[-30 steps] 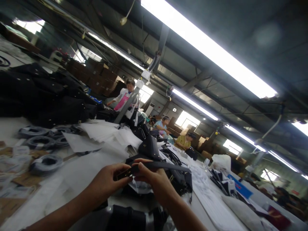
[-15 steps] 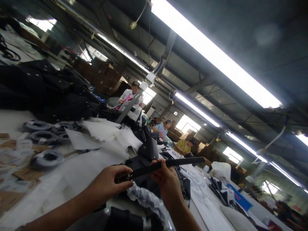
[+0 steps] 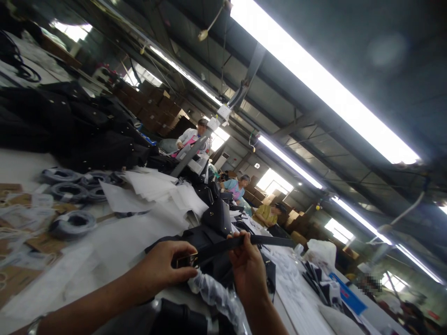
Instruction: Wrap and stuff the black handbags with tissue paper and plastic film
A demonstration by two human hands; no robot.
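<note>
A black strap [image 3: 216,250] with a gold-coloured metal buckle [image 3: 187,261] stretches between my two hands, over the table. At its buckle end, the thumb and fingers of my left hand [image 3: 171,267] are closed on the metal. My right hand [image 3: 247,265] pinches the strap farther along, and its free end sticks out to the right. Below the strap lies a twisted roll of clear plastic wrap [image 3: 216,293], beside a black bag [image 3: 178,318] at the bottom edge. Another black bag [image 3: 216,216] with a small gold fitting stands just beyond my hands.
Sheets of white paper [image 3: 150,190] overlap on the table to the left. Coiled grey straps [image 3: 72,224] and brown cardboard tags [image 3: 21,274] lie farther left. Black bags [image 3: 91,125] are heaped behind them. Several people sit at work in the background, one in a yellow top [image 3: 266,214].
The strap now bows upward slightly between my hands, where it was straighter before. Both hands stay on it and have shifted slightly right in the picture, as the view turned a little.
</note>
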